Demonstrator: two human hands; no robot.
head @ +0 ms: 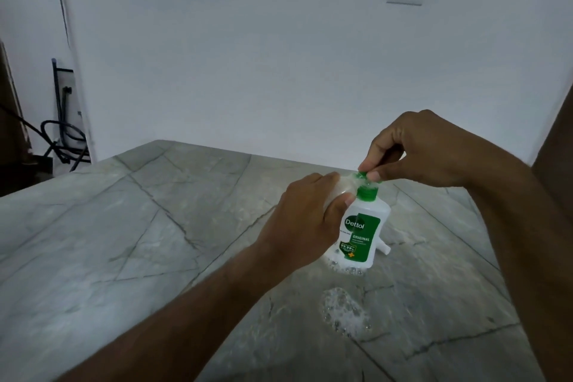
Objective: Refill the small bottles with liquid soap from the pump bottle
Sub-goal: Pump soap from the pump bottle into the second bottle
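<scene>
A: Where's the pump bottle (359, 232)?

B: Standing upright on the grey stone worktop (130, 226), near its right side, with foam (345, 315) on the surface just in front.

A: And the hands?

B: The left hand (305, 223) grips a small clear bottle (128, 192) tipped against the pump's green top. The right hand (412, 152) pinches the green pump head (364, 175) from above.
</scene>
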